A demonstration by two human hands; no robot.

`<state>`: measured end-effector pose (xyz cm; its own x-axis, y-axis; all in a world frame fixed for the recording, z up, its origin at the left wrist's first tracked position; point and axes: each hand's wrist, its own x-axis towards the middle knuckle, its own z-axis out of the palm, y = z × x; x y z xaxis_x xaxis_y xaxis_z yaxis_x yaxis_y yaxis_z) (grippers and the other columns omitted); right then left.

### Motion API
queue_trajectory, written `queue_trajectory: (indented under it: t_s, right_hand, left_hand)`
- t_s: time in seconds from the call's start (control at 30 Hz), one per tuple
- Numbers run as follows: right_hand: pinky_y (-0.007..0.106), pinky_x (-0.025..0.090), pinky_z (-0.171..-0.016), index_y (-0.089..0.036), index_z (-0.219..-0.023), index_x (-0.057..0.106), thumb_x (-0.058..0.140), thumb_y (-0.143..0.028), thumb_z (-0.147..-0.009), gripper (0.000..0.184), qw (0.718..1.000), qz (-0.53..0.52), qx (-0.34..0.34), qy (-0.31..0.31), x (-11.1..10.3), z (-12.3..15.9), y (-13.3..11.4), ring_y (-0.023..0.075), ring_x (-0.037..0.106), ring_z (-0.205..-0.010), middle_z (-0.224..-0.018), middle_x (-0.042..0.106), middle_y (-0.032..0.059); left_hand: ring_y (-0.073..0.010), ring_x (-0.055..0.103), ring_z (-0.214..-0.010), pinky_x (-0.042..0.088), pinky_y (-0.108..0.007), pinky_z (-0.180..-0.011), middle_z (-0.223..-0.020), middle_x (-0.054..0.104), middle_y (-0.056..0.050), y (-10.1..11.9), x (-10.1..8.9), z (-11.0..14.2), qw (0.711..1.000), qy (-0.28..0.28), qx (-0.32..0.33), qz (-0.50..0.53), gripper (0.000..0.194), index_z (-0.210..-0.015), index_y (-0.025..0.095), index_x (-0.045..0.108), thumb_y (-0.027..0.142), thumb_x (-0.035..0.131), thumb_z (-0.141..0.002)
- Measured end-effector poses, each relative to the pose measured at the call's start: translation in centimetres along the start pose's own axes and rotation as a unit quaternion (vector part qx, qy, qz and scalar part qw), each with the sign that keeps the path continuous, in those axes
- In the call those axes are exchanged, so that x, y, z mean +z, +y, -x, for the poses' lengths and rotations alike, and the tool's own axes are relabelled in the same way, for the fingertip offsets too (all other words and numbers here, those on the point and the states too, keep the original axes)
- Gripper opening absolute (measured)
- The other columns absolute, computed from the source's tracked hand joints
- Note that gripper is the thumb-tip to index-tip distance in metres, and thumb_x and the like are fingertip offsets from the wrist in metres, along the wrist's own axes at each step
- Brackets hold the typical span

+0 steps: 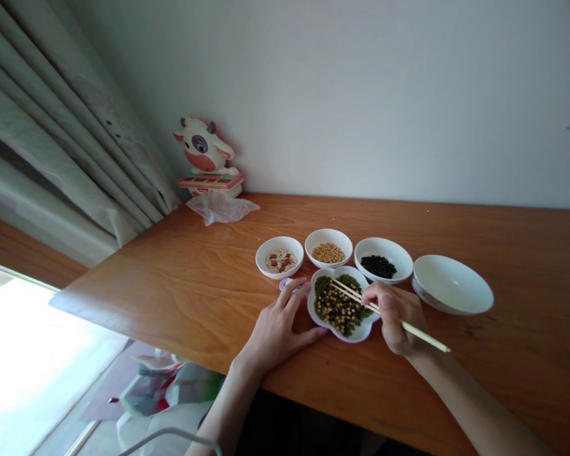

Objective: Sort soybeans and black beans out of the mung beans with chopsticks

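A white flower-shaped dish [361,334] with a purple edge stands near the table's front, filled with mixed green, yellow and black beans [341,305]. My left hand [280,326] steadies its left side, the thumb at the front rim and the fingers at the left rim. Between the fingers of my right hand [399,313] is a pair of wooden chopsticks [425,335], closed round them, their tips over the beans. I cannot make out anything between the tips. Behind the dish stand bowls of pale and reddish pieces [281,261], yellow beans [329,253] and black beans [379,266].
A larger white bowl [451,285] stands at the right, with no contents visible. At the back left corner, a cow toy with a keyboard [209,158] sits behind a crumpled clear plastic bag [221,209]. A curtain [76,126] hangs along the table's left side.
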<state>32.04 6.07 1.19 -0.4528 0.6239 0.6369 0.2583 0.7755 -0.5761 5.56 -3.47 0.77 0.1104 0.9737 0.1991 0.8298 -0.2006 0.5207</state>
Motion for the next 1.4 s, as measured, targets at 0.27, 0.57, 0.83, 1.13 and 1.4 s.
queue_trajectory:
  t_s: [0.27, 0.57, 0.83, 1.13, 1.4]
  right_hand:
    - [0.033, 0.048, -0.066, -0.026, -0.088, 0.060, 0.040, -0.022, -0.111, 0.031, 0.999, 0.043, -0.026, 0.000, -0.09, -0.23, -0.19, 0.0176, 0.065, -0.067, -0.076, 0.067, 0.0014]
    - [0.032, 0.046, -0.071, -0.023, -0.090, 0.063, 0.036, -0.024, -0.112, 0.035, 1.000, -0.006, -0.025, 0.000, 0.01, 0.22, 0.29, 0.0165, 0.064, -0.072, -0.080, 0.067, 0.0021]
    - [0.031, 0.045, -0.070, -0.022, -0.091, 0.063, 0.036, -0.029, -0.112, 0.036, 1.000, -0.007, -0.012, -0.016, 0.12, 0.16, 0.32, 0.0157, 0.062, -0.072, -0.080, 0.067, 0.0015]
    - [0.031, 0.046, -0.071, -0.022, -0.090, 0.063, 0.034, -0.026, -0.113, 0.037, 1.000, -0.012, -0.020, -0.010, 0.04, 0.27, 0.38, 0.0158, 0.063, -0.073, -0.081, 0.067, 0.0020]
    - [0.032, 0.047, -0.068, -0.022, -0.088, 0.064, 0.032, -0.031, -0.114, 0.042, 0.999, -0.023, -0.036, 0.009, 0.09, 0.14, 0.29, 0.0163, 0.064, -0.071, -0.079, 0.069, 0.0031]
  left_hand:
    - [-0.0365, 0.059, -0.145, 0.067, -0.058, -0.102, -0.168, 0.044, -0.008, 0.22, -0.07, 0.07, 1.000, 0.001, 0.001, -0.007, 0.081, -0.163, 0.038, 0.036, 0.067, 0.072, -0.095]
    - [-0.0358, 0.061, -0.143, 0.066, -0.056, -0.103, -0.169, 0.043, -0.009, 0.07, -0.06, -0.01, 1.000, 0.002, 0.004, -0.007, 0.081, -0.161, 0.037, 0.038, 0.068, 0.073, -0.095]
    - [-0.0358, 0.062, -0.143, 0.066, -0.056, -0.104, -0.169, 0.044, -0.008, 0.03, 0.05, 0.04, 1.000, 0.007, 0.006, -0.004, 0.081, -0.161, 0.038, 0.038, 0.069, 0.073, -0.095]
    - [-0.0345, 0.062, -0.142, 0.065, -0.056, -0.105, -0.169, 0.043, -0.007, 0.06, -0.05, 0.00, 1.000, 0.001, 0.004, 0.002, 0.080, -0.160, 0.038, 0.038, 0.067, 0.073, -0.095]
    - [-0.0355, 0.064, -0.139, 0.066, -0.058, -0.104, -0.169, 0.043, -0.008, 0.08, -0.09, 0.02, 1.000, 0.001, 0.002, 0.000, 0.081, -0.161, 0.038, 0.036, 0.068, 0.072, -0.095]
